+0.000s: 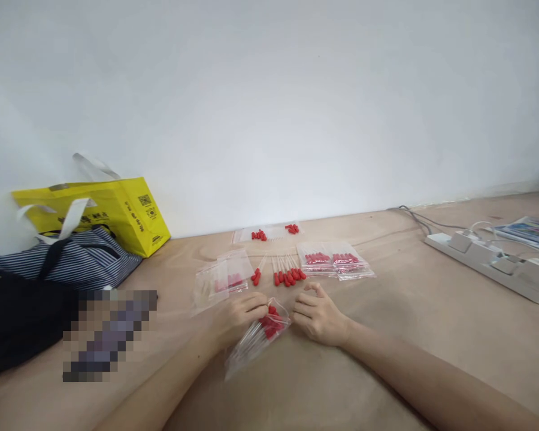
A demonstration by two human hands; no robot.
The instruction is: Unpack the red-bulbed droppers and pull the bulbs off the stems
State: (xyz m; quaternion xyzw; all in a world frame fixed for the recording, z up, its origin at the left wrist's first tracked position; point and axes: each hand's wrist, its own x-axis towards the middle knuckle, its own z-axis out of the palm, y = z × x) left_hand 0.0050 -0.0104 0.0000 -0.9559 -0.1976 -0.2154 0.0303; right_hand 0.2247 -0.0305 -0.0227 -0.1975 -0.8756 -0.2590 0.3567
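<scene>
On my head view, lower centre, the left hand [246, 311] pinches a clear bag [240, 359] of red-tipped sticks [272, 324], probably to steady it; the right hand [317, 314] curls at its edge, grip unclear. Loose sticks [289, 276] lie mid-frame, presumably for reach.

Yellow bag [122, 209], power strip [484, 262]

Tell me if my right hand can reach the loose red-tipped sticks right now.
Probably yes: the loose red-tipped sticks lie just beyond your right hand, and the plastic bag sits beside that hand, not between them.
</scene>
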